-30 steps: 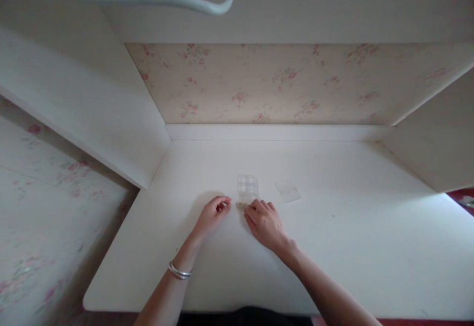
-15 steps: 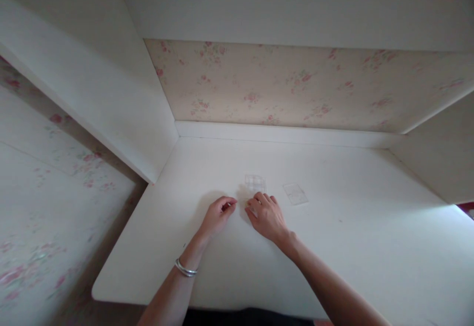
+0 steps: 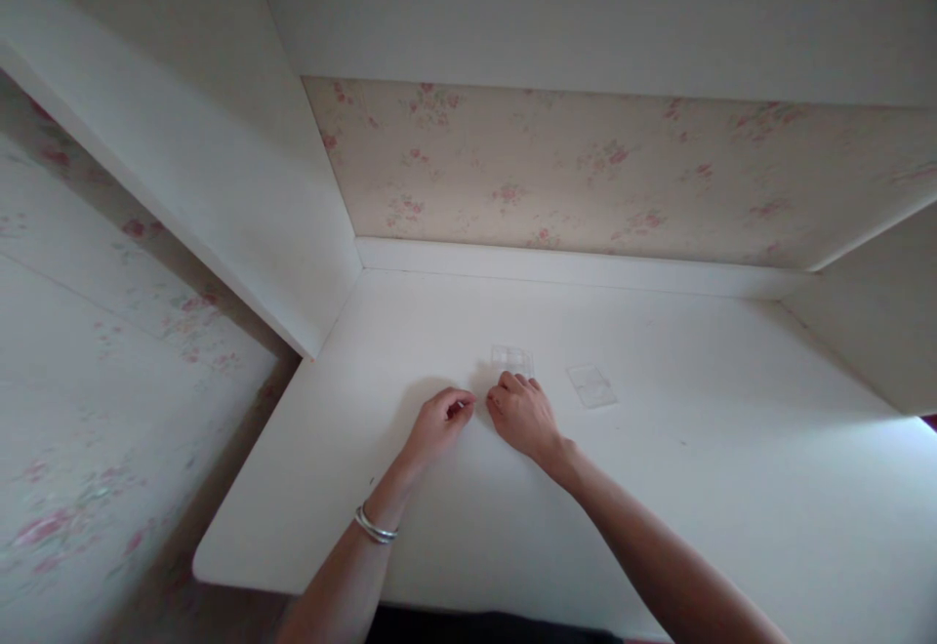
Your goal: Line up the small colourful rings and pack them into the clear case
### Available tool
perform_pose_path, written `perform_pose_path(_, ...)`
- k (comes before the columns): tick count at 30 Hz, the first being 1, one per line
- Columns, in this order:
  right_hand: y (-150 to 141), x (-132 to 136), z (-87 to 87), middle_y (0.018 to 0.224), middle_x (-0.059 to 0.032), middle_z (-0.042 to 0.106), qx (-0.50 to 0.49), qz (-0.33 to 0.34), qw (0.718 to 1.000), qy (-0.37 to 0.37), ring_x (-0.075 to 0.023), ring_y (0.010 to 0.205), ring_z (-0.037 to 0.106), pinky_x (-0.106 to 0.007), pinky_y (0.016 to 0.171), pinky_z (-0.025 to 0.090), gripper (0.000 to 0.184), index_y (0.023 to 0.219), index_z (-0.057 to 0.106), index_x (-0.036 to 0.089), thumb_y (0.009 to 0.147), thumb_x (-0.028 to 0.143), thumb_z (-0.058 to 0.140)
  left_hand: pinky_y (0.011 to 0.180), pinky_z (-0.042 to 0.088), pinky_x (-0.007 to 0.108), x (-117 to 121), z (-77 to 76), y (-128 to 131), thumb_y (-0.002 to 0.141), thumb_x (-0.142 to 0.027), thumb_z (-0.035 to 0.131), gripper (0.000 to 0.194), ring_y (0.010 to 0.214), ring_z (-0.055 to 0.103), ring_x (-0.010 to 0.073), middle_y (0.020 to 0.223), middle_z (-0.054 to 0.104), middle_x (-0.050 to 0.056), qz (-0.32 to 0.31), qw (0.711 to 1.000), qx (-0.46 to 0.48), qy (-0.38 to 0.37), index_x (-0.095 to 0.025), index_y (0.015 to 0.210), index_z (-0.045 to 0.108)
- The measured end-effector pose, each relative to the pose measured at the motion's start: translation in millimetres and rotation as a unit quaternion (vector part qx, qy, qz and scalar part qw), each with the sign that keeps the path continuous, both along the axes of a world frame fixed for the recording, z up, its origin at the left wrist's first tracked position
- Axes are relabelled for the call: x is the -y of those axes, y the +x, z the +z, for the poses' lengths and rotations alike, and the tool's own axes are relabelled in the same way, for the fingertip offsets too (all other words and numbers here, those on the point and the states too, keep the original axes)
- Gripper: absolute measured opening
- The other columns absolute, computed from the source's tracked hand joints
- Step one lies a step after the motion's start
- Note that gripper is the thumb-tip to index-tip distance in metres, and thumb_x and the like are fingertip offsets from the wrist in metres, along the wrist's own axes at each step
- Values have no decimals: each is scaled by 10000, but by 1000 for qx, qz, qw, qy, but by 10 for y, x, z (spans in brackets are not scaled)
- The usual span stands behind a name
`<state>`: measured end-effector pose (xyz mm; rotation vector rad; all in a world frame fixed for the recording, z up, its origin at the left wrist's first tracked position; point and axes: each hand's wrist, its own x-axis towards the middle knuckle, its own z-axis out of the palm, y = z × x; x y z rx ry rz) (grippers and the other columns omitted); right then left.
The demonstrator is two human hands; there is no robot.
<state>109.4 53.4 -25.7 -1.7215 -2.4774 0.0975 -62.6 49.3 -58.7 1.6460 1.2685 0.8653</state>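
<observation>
My left hand (image 3: 441, 420) rests on the white desk, thumb and forefinger pinched together; whatever is between them is too small to make out. Just right of it, my right hand (image 3: 521, 417) has its fingers curled down at the near side of a clear plastic box (image 3: 510, 358) divided into compartments. The fingertips are hidden from above, so what they hold cannot be seen. Part of the box lies behind that hand. A flat clear plastic piece (image 3: 591, 386), like a lid, lies apart to the right.
The white desk (image 3: 659, 527) has a raised back strip (image 3: 586, 265) and a side panel (image 3: 278, 263) at the left. Overhead runs a white shelf board (image 3: 549, 34). A tiny dark speck (image 3: 683, 443) lies on the desk at the right.
My right hand has moved over the near part of the box, and the small tan thing seen at its fingers is now hidden. The left hand keeps its pinch. The view has shifted slightly.
</observation>
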Motion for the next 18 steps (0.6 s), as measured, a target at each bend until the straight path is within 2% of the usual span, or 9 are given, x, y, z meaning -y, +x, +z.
perform_pose_path(5, 2, 21, -9, 860, -58, 610, -38, 2, 999, 9, -174, 812, 547, -298, 720, 350, 252, 824, 679, 213, 903, 242, 441, 678, 460, 238, 5, -27, -4, 839, -285, 518, 188, 736, 582, 132, 853, 651, 22, -6, 1000, -2, 5, -187, 936, 646)
perform_pose_path(9, 107, -13, -20, 872, -40, 610, -114, -15, 993, 25, -152, 798, 554, -279, 732, 368, 218, 870, 687, 235, 893, 265, 472, 690, 467, 239, 4, -33, -2, 846, -288, 505, 196, 746, 587, 133, 872, 652, 24, -6, 1000, -8, 2, -191, 944, 644)
perform_pose_path(13, 302, -148, -22, 847, -36, 600, -174, -54, 982, 58, -144, 786, 557, -264, 724, 391, 226, 874, 694, 232, 885, 299, 478, 702, 466, 242, 12, -21, 11, 848, -279, 498, 198, 742, 585, 130, 881, 654, 27, -16, 1000, -16, 14, -189, 945, 646)
perform_pose_path(18, 460, -359, -4, 832, -40, 589, -173, -83, 977, 88, -142, 740, 548, -272, 707, 397, 247, 872, 702, 232, 880, 323, 473, 679, 462, 240, 30, -29, 36, 843, -269, 499, 193, 710, 576, 126, 864, 656, 26, -14, 999, -25, 28, -192, 929, 654)
